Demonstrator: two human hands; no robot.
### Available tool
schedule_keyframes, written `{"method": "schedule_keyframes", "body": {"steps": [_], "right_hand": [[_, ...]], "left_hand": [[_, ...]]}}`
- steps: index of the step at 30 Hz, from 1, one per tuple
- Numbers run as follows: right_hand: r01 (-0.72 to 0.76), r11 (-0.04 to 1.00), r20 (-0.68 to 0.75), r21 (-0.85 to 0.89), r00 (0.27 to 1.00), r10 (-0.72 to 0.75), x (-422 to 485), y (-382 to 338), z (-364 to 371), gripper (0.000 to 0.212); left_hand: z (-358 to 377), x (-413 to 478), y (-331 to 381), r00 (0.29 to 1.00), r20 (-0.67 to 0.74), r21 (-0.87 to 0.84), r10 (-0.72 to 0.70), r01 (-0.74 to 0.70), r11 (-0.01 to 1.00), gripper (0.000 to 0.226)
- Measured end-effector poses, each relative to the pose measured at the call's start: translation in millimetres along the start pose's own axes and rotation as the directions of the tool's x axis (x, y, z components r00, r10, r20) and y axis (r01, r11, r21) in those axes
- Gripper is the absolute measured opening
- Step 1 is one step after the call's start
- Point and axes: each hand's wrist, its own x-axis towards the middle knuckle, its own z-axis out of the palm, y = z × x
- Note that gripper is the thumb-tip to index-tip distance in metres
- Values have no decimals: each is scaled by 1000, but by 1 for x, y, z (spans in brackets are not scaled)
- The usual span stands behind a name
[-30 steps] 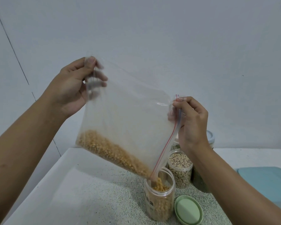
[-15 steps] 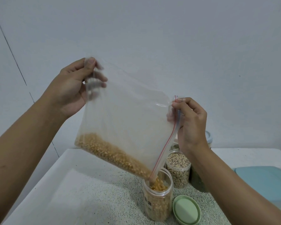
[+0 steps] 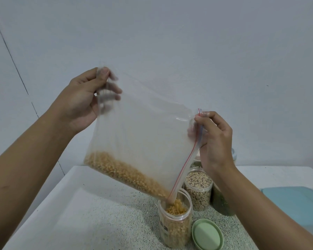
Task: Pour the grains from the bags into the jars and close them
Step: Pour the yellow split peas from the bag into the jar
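Observation:
A clear zip bag (image 3: 143, 134) hangs tilted above the counter, with yellow grains (image 3: 126, 175) lying along its lower edge. My left hand (image 3: 83, 100) pinches the bag's upper left corner. My right hand (image 3: 213, 139) pinches the upper end of the red zip strip. The bag's lowest corner points into an open clear jar (image 3: 175, 224), which holds yellow grains nearly to its rim. That jar's green lid (image 3: 207, 234) lies flat on the counter just to its right.
Behind the open jar stands an uncovered jar of pale beans (image 3: 198, 190), a dark green jar (image 3: 221, 202) beside it, and a lidded jar partly hidden by my right wrist. A teal tray (image 3: 294, 204) sits at the right. The speckled counter (image 3: 98, 219) meets a white wall.
The pile of grains in the bag has shrunk a little and the jar's level has risen. Both hands keep the same grip and place.

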Motion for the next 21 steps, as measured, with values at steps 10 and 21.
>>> {"method": "schedule_keyframes", "body": {"steps": [10,21], "right_hand": [[2,1000,10,-3,1000,-2,1,-2,0,34],[-15,1000,4,8,1000,15,0,-3,1,29]], "left_hand": [[2,3,3,1000,3,3,9,-9,1000,24],[2,3,1,1000,3,-11,-7,7,1000,24]]}}
